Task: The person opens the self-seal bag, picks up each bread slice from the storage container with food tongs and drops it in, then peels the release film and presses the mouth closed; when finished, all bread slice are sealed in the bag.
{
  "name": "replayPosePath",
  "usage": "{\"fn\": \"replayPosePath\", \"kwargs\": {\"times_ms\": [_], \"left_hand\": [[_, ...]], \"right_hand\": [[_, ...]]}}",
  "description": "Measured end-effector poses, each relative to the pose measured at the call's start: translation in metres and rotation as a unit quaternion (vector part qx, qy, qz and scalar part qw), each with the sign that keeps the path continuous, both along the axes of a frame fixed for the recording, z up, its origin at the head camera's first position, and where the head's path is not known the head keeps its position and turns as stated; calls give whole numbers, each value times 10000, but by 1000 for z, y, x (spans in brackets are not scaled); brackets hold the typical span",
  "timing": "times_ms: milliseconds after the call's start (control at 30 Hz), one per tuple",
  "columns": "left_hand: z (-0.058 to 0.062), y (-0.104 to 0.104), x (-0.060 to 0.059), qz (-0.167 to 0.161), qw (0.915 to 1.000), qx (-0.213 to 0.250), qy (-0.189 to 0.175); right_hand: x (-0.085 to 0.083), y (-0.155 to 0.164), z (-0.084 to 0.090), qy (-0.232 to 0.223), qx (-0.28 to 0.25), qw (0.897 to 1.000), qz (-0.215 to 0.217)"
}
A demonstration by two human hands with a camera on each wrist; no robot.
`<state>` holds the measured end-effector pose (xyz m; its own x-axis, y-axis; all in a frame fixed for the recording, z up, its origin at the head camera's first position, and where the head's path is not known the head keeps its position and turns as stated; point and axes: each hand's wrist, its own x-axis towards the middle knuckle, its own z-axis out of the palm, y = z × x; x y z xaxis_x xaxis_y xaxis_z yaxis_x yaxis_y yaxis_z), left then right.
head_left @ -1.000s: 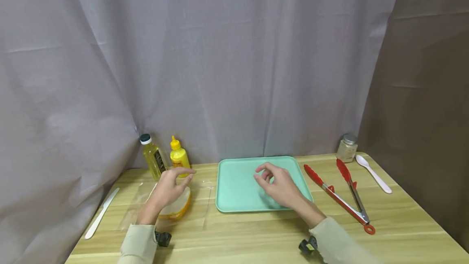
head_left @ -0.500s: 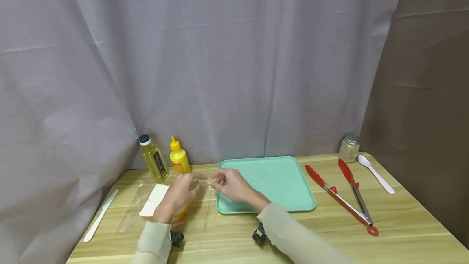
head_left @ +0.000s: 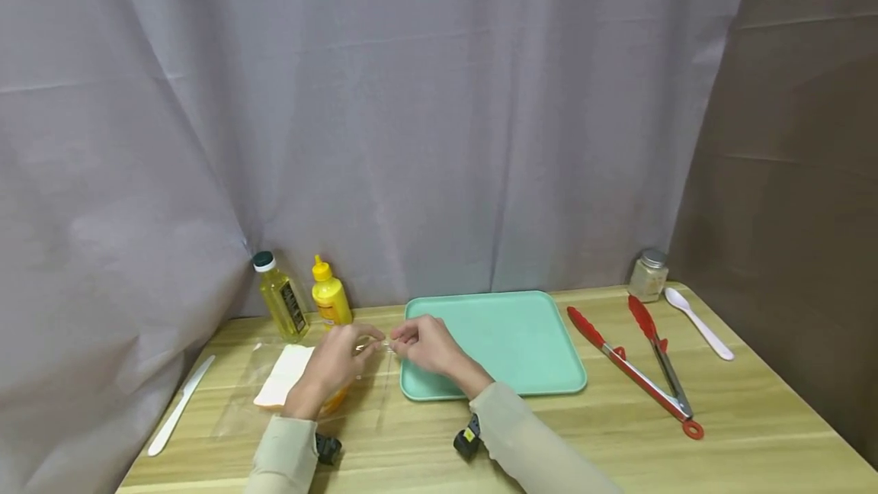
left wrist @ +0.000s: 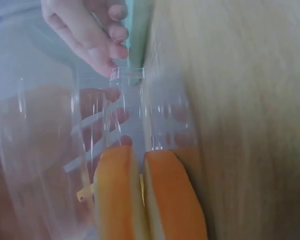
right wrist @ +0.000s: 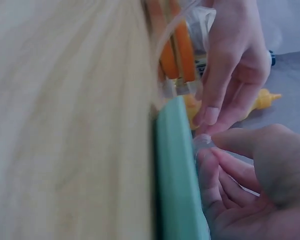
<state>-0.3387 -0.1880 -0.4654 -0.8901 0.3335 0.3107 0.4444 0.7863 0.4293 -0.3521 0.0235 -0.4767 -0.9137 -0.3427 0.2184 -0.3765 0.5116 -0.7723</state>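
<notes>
A clear plastic bag (left wrist: 172, 117) with bread slices (left wrist: 175, 195) inside lies on the left part of the table. In the head view, white bread (head_left: 284, 378) shows beside my left hand (head_left: 332, 363), which arches over the bag and covers some of it. Its thumb and forefinger pinch the bag's right end. Facing it, my right hand (head_left: 427, 343) pinches the same end between thumb and forefinger, above the left edge of the green tray (head_left: 507, 341). Both sets of fingertips almost meet in the right wrist view, with a bit of clear plastic (right wrist: 204, 140) between them.
Behind the bag stand an oil bottle (head_left: 283, 303) and a yellow squeeze bottle (head_left: 331, 302). A white knife (head_left: 181, 406) lies far left. Red-tipped tongs (head_left: 638, 381), a white spoon (head_left: 700, 325) and a lidded jar (head_left: 648, 279) are on the right. A grey curtain (head_left: 439, 136) hangs behind the table.
My right hand has moved left from over the tray to the bag's end. My left hand has shifted right, uncovering the white bread. Both hands now pinch the plastic.
</notes>
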Motion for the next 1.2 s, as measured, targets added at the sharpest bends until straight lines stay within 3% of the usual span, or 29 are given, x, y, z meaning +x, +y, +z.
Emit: {"fn": "replayPosePath", "kwargs": {"times_ms": [233, 533, 833, 1000, 1200], "left_hand": [[-1, 1, -1, -29, 10000, -22, -45], [-2, 1, -2, 112, 9999, 55, -99], [-2, 1, -1, -263, 9978, 592, -172], [1, -1, -1, -226, 9974, 590, -342], [7, -5, 1, -408, 9959, 614, -517]], "right_hand": [[-1, -1, -6, -105, -182, 9997, -142], [-2, -5, -9, 30, -308, 9995, -16], [-1, -6, -10, 108, -530, 9985, -101], [-1, -6, -10, 57, -452, 9989, -78], [-1, -7, -10, 27, -406, 9992, -5]]}}
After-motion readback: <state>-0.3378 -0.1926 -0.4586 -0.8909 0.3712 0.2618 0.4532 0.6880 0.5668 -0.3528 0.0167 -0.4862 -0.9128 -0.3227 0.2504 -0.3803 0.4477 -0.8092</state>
